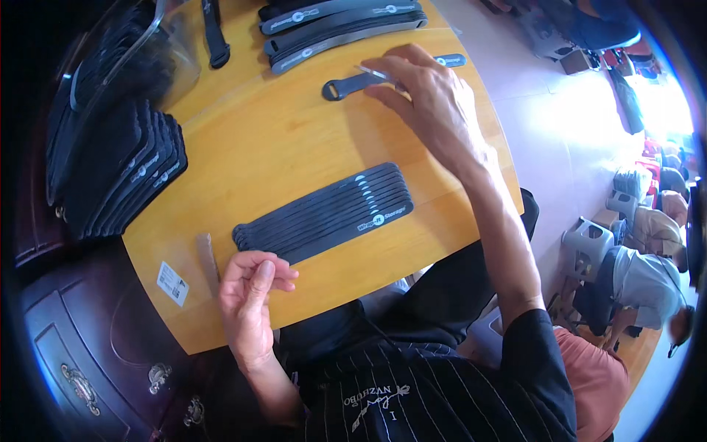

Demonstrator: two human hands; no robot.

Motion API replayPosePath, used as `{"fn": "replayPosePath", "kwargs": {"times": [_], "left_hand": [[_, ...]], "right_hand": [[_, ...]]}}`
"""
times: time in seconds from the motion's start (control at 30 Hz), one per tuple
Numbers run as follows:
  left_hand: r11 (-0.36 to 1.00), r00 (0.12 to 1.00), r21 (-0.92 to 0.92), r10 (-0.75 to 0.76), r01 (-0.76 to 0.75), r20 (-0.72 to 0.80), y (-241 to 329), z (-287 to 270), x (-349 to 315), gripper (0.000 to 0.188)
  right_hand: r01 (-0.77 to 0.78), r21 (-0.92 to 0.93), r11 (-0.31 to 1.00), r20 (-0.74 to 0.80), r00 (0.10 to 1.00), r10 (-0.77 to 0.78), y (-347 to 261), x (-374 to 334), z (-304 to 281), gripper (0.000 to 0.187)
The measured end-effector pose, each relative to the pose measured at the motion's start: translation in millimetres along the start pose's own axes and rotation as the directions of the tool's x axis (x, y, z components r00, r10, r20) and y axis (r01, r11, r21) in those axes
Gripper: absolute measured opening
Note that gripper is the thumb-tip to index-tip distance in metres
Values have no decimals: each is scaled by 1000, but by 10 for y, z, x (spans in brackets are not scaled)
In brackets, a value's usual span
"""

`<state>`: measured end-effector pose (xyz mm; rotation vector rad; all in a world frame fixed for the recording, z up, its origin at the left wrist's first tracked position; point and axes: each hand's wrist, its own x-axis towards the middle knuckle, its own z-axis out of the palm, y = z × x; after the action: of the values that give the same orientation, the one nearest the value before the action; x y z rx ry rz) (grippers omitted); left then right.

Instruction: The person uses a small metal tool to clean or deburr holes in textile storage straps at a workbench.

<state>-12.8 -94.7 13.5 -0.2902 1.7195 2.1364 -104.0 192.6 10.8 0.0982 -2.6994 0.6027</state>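
Note:
A fanned row of black straps (324,210) lies across the middle of the wooden table, their rounded ends stepped side by side. My left hand (249,306) is at the row's lower left end, palm up, fingers loosely curled and apart, with nothing visible in them. Farther up the table, my right hand (442,110) is above a single black strap (350,85) with a slotted end. Its thumb and fingers are bent around a thin shiny sliver (374,73), too small to make out. The hand hides the middle of that strap.
Stacked straps (346,33) lie at the far edge, with one strap (214,40) to their left. At left are a black strap pile (140,173) and a clear plastic bin (166,62). A white label (172,283) lies near the left edge. People sit at right by a grey stool (589,247).

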Motion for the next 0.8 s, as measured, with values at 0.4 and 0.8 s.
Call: {"fn": "replayPosePath", "kwargs": {"times": [0.4, 0.8], "left_hand": [[911, 995, -402, -63, 91, 81, 0, -181, 9, 37], [952, 934, 99, 259, -290, 245, -313, 441, -479, 24]], "right_hand": [[-326, 139, 935, 194, 935, 297, -250, -557, -502, 20], [-341, 416, 843, 518, 851, 89, -816, -1448, -833, 14]]}}
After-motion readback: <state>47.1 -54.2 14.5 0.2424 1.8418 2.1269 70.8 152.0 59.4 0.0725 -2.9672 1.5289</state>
